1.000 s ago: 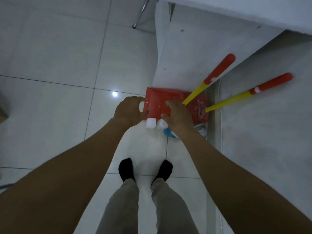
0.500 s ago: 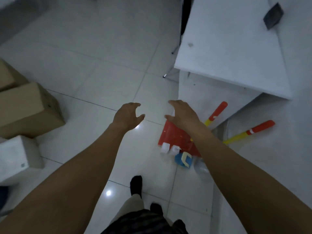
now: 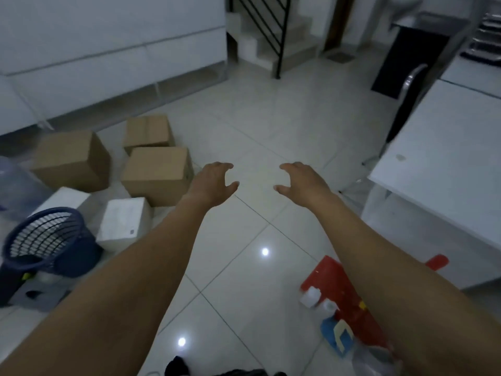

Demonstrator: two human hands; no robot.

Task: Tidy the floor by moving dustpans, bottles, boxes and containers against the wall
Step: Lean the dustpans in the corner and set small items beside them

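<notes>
"Down at the floor's [image 3: 244, 118] right edge, the red dustpan [image 3: 333, 283] lies flat against the base of the white table [image 3: 447, 164], with two small white-capped bottles [image 3: 311, 295] and a blue container [image 3: 332, 331] touching its near lip. Anyone get why that stuff is bunched up there?" asks one poster.

"Looks like parking to me," replies the other. "That edge is out of the walkway, and the dustpan's handle tip pokes up against the table's side panel, so it probably won't roll anywhere. Bunching the small things against the pan keeps them in one clump instead of scattered across the tiles."

"And the hands?"

"Both empty. The left hand [image 3: 214, 183] and right hand [image 3: 303, 183] float over the middle of the floor, palms down, fingers loosely curled and spread, gripping nothing. They're apart from each other and well clear of every object."

"So what's next, you reckon?"

"My guess is the far-left corner. Three cardboard boxes [image 3: 158, 175] sit there at odd angles, near the long white cabinet [image 3: 108, 58] but not flush with it. Two white boxes [image 3: 123, 221] and a blue basket [image 3: 46, 237] crowd the left edge closer in. The person's arms-wide pose would suit grabbing a box from both sides, but that's only a hunch."
</notes>
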